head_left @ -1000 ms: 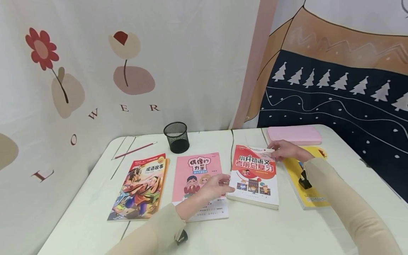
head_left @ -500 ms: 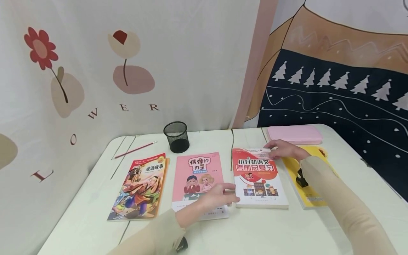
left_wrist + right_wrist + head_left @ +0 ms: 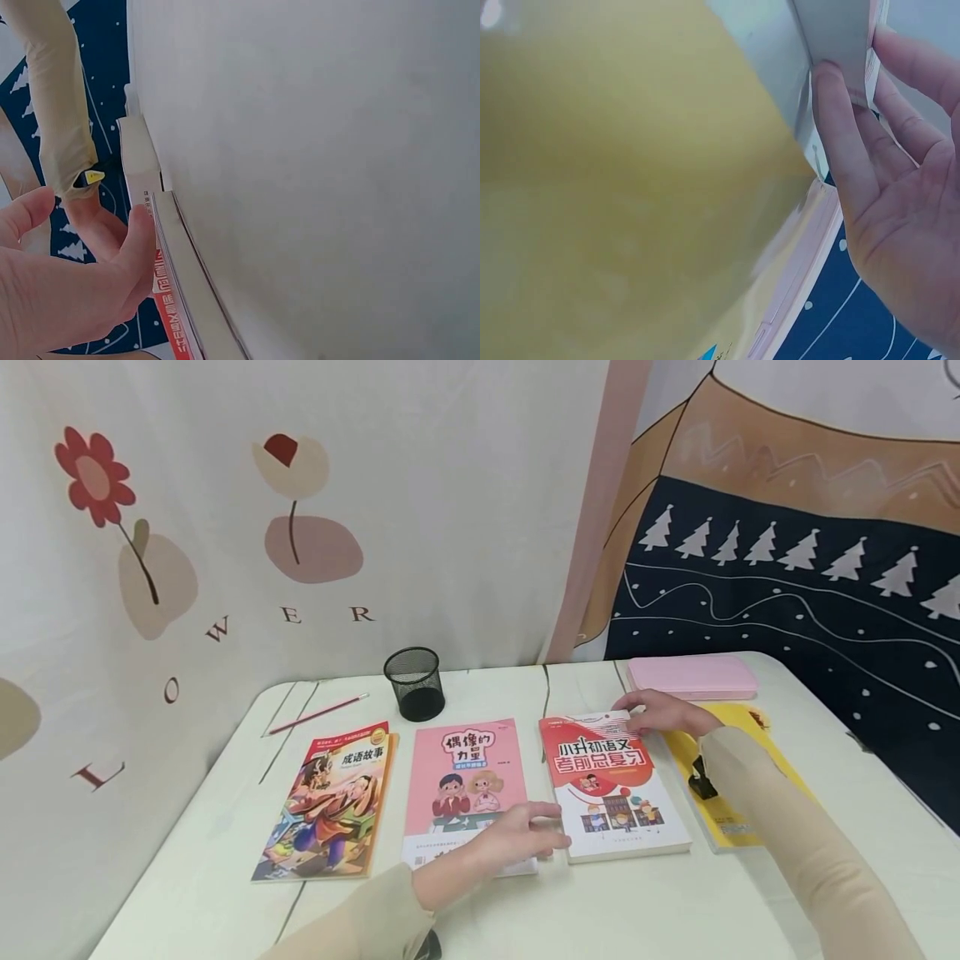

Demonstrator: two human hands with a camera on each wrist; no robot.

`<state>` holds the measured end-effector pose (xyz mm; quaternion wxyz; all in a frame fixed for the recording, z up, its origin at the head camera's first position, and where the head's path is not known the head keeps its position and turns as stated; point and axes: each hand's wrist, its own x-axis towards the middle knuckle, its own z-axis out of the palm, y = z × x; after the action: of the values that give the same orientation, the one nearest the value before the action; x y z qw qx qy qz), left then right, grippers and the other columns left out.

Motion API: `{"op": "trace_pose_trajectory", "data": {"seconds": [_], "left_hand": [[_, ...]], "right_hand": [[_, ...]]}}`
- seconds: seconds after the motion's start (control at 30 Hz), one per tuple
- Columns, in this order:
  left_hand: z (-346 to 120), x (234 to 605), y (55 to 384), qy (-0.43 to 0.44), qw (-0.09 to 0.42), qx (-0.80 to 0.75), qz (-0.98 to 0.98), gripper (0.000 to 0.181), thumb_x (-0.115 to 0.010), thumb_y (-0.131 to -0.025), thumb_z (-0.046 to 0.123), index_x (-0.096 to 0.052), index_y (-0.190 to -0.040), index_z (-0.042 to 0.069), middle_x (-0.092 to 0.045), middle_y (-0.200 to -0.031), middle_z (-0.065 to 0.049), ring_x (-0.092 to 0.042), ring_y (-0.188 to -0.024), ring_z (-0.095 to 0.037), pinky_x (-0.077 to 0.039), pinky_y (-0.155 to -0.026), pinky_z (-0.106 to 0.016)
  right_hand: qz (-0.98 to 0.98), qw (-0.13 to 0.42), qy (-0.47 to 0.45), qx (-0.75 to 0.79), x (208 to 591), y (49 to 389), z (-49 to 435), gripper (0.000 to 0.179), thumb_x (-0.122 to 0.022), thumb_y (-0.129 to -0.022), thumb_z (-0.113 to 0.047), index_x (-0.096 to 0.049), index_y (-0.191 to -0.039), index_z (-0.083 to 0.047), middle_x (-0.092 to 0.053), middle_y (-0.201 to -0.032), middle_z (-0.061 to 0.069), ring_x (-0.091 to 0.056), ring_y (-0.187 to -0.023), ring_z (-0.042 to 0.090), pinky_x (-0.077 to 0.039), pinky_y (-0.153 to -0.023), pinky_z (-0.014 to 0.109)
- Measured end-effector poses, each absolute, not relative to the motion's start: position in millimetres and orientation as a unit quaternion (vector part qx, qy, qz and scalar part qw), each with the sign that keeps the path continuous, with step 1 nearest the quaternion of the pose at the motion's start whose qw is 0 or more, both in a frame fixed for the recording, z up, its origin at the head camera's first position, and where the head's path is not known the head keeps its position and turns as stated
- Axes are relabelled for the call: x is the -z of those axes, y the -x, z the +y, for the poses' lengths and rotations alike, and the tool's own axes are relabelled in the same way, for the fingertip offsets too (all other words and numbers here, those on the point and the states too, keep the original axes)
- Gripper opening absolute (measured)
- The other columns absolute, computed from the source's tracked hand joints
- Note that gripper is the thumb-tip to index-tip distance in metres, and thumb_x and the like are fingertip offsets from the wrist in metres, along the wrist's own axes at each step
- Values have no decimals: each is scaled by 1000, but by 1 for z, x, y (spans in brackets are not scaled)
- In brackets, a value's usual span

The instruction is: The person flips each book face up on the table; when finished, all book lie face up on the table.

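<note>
In the head view a red-and-white book (image 3: 617, 785) lies face up, slightly turned, right of the middle of the table. My right hand (image 3: 660, 712) holds its upper right corner; in the right wrist view the fingers of the right hand (image 3: 900, 165) bend around that corner, against the book's edge (image 3: 844, 45). My left hand (image 3: 517, 839) reaches over the lower part of a pink book (image 3: 465, 777), fingertips at the left edge of the red-and-white one. In the left wrist view, that left hand (image 3: 82, 285) has its fingers loosely extended beside the pages.
A comic-style storybook (image 3: 326, 802) lies at left, a yellow book (image 3: 738, 810) under the right forearm. Behind are a black mesh pen cup (image 3: 416, 685), a red pencil (image 3: 318, 713) and a pink case (image 3: 692, 677). A printed curtain (image 3: 450, 510) hangs along the back.
The red-and-white book has shifted right and toward me, turning counterclockwise. My left hand has followed it right and nearer; my right hand has moved slightly left with its corner.
</note>
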<state>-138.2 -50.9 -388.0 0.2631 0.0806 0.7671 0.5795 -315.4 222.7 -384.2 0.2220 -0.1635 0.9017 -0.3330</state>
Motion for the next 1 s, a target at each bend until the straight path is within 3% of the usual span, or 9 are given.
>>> {"op": "trace_pose_trajectory", "data": {"seconds": [0.3,0.67,0.87,1.0], "left_hand": [[-50,390,139,-66,255,-593,761,53,-66,-77,19,-47,-124,1,-56,-110,-11,-60,-82,-23,-47,-76,-38],[-51,387,140,-75,237,-596,764,53,-65,-79,21,-45,-126,6,-56,-108,-9,-58,-85,-22,-47,-76,-39],[-47,379,149,-92,205,-611,759,49,-64,-80,24,-48,-125,12,-54,-108,-5,-54,-89,-17,-45,-77,-37],[-38,376,153,-101,207,-616,754,48,-64,-80,25,-50,-124,13,-54,-111,-3,-54,-93,-13,-45,-80,-35]], "right_hand": [[907,216,154,326,382,312,221,45,-63,-79,-21,-51,-118,-2,-47,-113,15,-42,-101,29,-39,-86,42],[906,204,150,339,384,310,231,46,-61,-82,-23,-49,-121,-2,-48,-117,16,-47,-96,27,-42,-84,39],[903,160,148,371,380,307,251,41,-53,-88,-15,-44,-124,4,-48,-115,22,-55,-85,25,-48,-79,34],[905,124,134,383,375,302,270,39,-51,-90,-16,-44,-123,3,-49,-113,21,-55,-86,26,-47,-79,35]]}}
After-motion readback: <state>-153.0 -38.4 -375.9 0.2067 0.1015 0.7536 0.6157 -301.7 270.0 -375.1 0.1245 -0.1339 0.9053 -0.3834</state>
